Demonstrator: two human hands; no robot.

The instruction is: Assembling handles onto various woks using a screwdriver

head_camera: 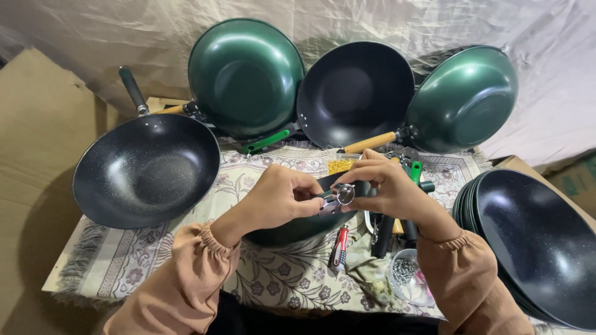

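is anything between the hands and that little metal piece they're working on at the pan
Nothing visible does. The left hand and the right hand both already pinch the small metal piece, held at the rim of the dark pan in front of them.

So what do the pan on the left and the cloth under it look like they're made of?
Black pan: probably metal with a dark speckled non-stick coating; it shows a soft sheen and rivets by the handle. Table cloth: woven fabric, matte, with a floral print and a fringed edge.
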